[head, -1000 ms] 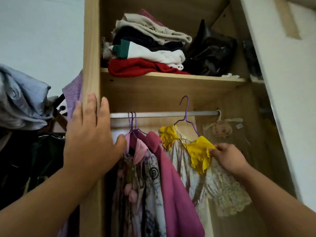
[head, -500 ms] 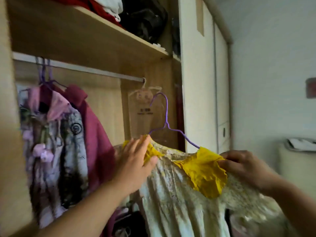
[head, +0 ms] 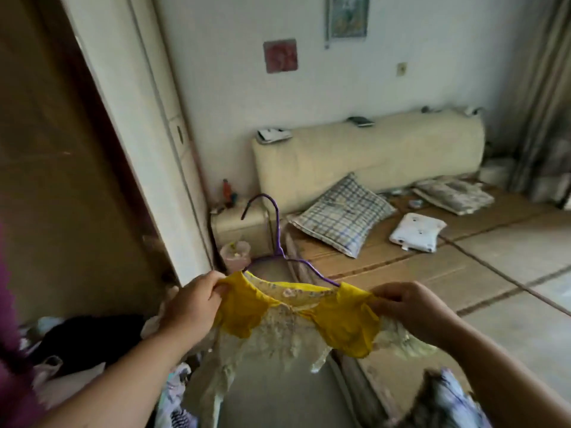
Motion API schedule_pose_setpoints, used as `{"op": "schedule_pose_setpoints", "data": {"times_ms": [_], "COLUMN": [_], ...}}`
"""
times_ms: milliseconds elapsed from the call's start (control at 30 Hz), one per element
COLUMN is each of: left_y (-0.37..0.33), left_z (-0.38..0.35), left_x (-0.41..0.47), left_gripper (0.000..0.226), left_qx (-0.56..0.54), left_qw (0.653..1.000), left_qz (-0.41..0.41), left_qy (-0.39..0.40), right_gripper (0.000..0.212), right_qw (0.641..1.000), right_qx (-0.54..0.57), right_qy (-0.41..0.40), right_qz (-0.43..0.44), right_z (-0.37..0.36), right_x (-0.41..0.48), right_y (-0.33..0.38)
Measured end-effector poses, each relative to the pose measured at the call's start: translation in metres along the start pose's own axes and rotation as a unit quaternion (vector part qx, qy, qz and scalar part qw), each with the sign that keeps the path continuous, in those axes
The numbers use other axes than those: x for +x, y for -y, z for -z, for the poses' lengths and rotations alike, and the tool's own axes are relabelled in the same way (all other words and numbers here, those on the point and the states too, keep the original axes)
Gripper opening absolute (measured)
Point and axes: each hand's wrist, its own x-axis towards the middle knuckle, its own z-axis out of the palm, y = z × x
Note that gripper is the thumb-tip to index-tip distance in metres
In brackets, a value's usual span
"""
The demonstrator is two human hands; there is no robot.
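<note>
A pale lace dress with yellow ruffled shoulders (head: 290,322) hangs on a purple wire hanger (head: 278,239), held out in front of me over the floor. My left hand (head: 193,304) grips the dress's left yellow shoulder. The right yellow shoulder is pinched by my right hand (head: 408,307). The hanger's hook points up and left, free of any rail. The dress's lower part hangs down between my forearms.
The wardrobe's white side panel (head: 148,125) stands at the left. A bed with a woven mat (head: 448,261) holds a checked pillow (head: 343,213) and a folded white cloth (head: 417,231). A small bedside table (head: 238,223) sits behind the hanger. Dark clothes (head: 86,338) lie at lower left.
The dress and hanger came off the wardrobe rail and swung right toward the bed. My left hand left the wardrobe edge and took the dress's left shoulder.
</note>
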Motion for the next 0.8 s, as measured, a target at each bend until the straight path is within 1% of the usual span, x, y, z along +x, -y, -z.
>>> {"op": "schedule_pose_setpoints", "data": {"times_ms": [67, 200, 300, 400, 467, 533, 633, 667, 800], "left_y": [-0.024, -0.091, -0.146, -0.204, -0.245, -0.283, -0.329, -0.342, -0.37], "left_z": [-0.028, -0.088, -0.131, -0.173, -0.203, -0.234, -0.283, -0.301, -0.366], "left_x": [-0.013, -0.036, -0.05, -0.063, -0.071, -0.076, -0.082, -0.084, -0.09], "left_gripper": [0.013, 0.012, 0.015, 0.018, 0.018, 0.018, 0.02, 0.02, 0.02], "left_qx": [0.017, 0.026, 0.014, 0.013, 0.014, 0.009, 0.013, 0.025, 0.053], "left_qw": [0.999, 0.989, 0.976, 0.959, 0.945, 0.93, 0.916, 0.912, 0.895], "left_qz": [-0.034, -0.099, -0.135, -0.174, -0.199, -0.215, -0.219, -0.214, -0.195], "left_qy": [0.032, 0.103, 0.17, 0.222, 0.261, 0.297, 0.336, 0.348, 0.398], "right_gripper": [0.021, 0.017, 0.018, 0.025, 0.018, 0.006, 0.01, 0.005, 0.008], "right_qw": [0.998, 0.982, 0.968, 0.945, 0.93, 0.916, 0.888, 0.88, 0.854], "right_qx": [-0.01, 0.013, 0.046, 0.079, 0.095, 0.114, 0.152, 0.155, 0.141], "right_qy": [-0.031, -0.091, -0.119, -0.176, -0.203, -0.22, -0.245, -0.249, -0.26], "right_qz": [-0.051, -0.163, -0.217, -0.264, -0.293, -0.316, -0.357, -0.373, -0.429], "right_z": [0.004, 0.026, 0.05, 0.08, 0.102, 0.123, 0.146, 0.151, 0.156], "right_x": [-0.039, -0.123, -0.18, -0.23, -0.258, -0.278, -0.291, -0.291, -0.28], "right_y": [-0.035, -0.101, -0.141, -0.175, -0.2, -0.224, -0.269, -0.285, -0.353]}}
